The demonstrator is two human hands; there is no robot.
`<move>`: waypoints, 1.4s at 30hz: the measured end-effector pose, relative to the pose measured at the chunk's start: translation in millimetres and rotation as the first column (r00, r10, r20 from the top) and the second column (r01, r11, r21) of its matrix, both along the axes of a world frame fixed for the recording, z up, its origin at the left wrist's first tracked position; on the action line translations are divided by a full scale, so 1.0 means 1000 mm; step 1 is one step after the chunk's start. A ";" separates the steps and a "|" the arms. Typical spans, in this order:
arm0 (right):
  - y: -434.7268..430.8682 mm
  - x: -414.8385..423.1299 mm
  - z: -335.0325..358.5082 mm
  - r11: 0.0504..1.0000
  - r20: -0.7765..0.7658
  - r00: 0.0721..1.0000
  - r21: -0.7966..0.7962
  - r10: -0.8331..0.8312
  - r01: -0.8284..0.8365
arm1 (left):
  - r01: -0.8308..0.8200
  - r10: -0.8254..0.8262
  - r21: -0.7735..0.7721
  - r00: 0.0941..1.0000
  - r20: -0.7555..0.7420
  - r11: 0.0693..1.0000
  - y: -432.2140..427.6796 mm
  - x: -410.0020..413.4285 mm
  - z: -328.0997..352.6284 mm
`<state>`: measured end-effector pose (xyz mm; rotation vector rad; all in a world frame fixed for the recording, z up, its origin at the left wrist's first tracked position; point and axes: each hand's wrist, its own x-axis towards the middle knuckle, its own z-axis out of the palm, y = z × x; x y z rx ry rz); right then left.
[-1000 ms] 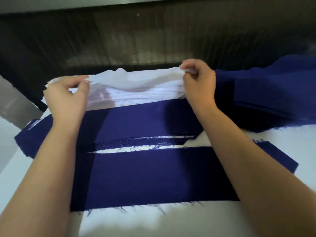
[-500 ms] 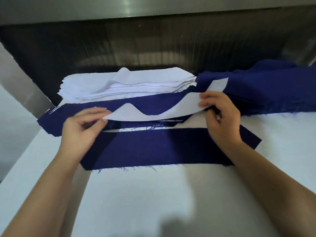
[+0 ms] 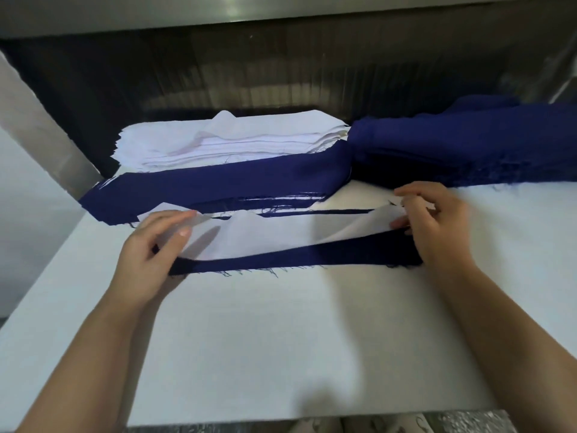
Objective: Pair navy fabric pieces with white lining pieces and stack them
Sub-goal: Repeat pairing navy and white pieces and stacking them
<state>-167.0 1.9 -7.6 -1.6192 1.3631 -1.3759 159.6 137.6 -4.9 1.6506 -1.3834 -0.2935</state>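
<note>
You pinch the white lining piece (image 3: 281, 235) by its ends, left hand (image 3: 153, 248) and right hand (image 3: 437, 223) both closed on it, holding it spread over the navy piece (image 3: 312, 257) lying short of the tabletop (image 3: 281, 339) far edge, evidently to match edges.

Bare white table (image 3: 281, 339) is stretching wide ahead of both forearms, leaving room to pass from the near edge up to the navy piece (image 3: 312, 257) and the white lining piece (image 3: 281, 235) on it, which the left hand (image 3: 150, 254) and right hand (image 3: 437, 226) are holding across the middle. Beyond them a navy strip (image 3: 218, 185) and the stack of white lining pieces (image 3: 231, 142) are blocking the far left, a navy heap (image 3: 468, 142) is filling the far right, and a dark back panel (image 3: 281, 67) is closing off the rear
</note>
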 end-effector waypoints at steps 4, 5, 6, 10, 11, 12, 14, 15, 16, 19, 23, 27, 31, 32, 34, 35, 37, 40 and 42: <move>-0.009 -0.013 0.000 0.995 -0.196 0.980 0.078 -0.040 0.056 | -0.207 0.208 0.023 0.966 -0.151 0.978 -0.003 0.009 -0.006; -0.011 -0.016 0.000 0.993 -0.246 0.969 0.102 -0.026 0.052 | -0.216 0.216 0.013 0.962 -0.167 0.976 -0.004 0.010 -0.006; -0.011 -0.017 0.000 0.992 -0.275 0.962 0.118 -0.006 0.039 | -0.217 0.216 0.008 0.962 -0.169 0.976 -0.004 0.011 -0.005; -0.012 -0.017 -0.001 0.996 -0.303 0.952 0.083 0.048 -0.024 | -0.219 0.222 0.062 0.974 -0.044 0.974 -0.003 0.012 -0.005; -0.013 -0.018 -0.001 0.997 -0.334 0.941 0.070 0.060 -0.039 | -0.229 0.231 0.063 0.972 -0.031 0.971 -0.003 0.013 -0.005; -0.014 -0.019 -0.002 0.997 -0.350 0.934 0.067 0.070 -0.049 | -0.240 0.242 0.059 0.970 -0.031 0.969 -0.002 0.014 -0.005; -0.015 -0.020 -0.004 0.994 -0.342 0.936 0.085 0.087 -0.062 | -0.251 0.253 0.044 0.966 -0.046 0.967 -0.001 0.016 -0.005; -0.015 -0.019 -0.004 0.994 -0.328 0.940 0.089 0.090 -0.064 | -0.250 0.251 0.034 0.966 -0.052 0.968 0.000 0.017 -0.004; -0.015 -0.019 -0.004 0.994 -0.315 0.945 0.088 0.089 -0.065 | -0.247 0.248 0.023 0.967 -0.057 0.969 0.001 0.017 -0.004; -0.014 -0.018 -0.003 0.995 -0.296 0.951 0.076 0.087 -0.067 | -0.225 0.225 0.010 0.973 -0.053 0.974 0.002 0.017 -0.001; -0.013 -0.018 -0.002 0.994 -0.311 0.946 0.073 0.094 -0.075 | -0.167 0.166 0.035 0.986 0.030 0.985 0.004 0.017 0.002; -0.013 -0.018 -0.003 0.992 -0.373 0.920 0.087 0.117 -0.090 | -0.156 0.149 0.063 0.983 0.109 0.986 0.008 0.018 0.003; -0.012 -0.020 -0.002 0.987 -0.423 0.892 0.085 0.160 -0.136 | -0.189 0.177 0.082 0.975 0.138 0.979 0.007 0.019 0.004; -0.012 -0.021 -0.002 0.987 -0.425 0.891 0.086 0.161 -0.137 | -0.194 0.181 0.078 0.972 0.151 0.978 0.007 0.019 0.004; -0.012 -0.021 -0.002 0.988 -0.427 0.891 0.076 0.154 -0.134 | -0.199 0.187 0.066 0.970 0.156 0.978 0.007 0.020 0.004; -0.012 -0.021 -0.002 0.989 -0.430 0.890 0.066 0.151 -0.135 | -0.203 0.191 0.068 0.969 0.160 0.977 0.007 0.021 0.004; -0.012 -0.020 -0.002 0.989 -0.438 0.887 0.041 0.145 -0.142 | -0.212 0.195 0.080 0.964 0.179 0.974 0.006 0.024 0.002; -0.012 -0.019 -0.002 0.988 -0.443 0.886 0.004 0.140 -0.154 | -0.212 0.193 0.088 0.963 0.189 0.973 0.005 0.027 -0.001; -0.011 -0.018 -0.002 0.987 -0.434 0.891 -0.016 0.138 -0.160 | -0.210 0.191 0.087 0.964 0.186 0.974 0.005 0.028 -0.002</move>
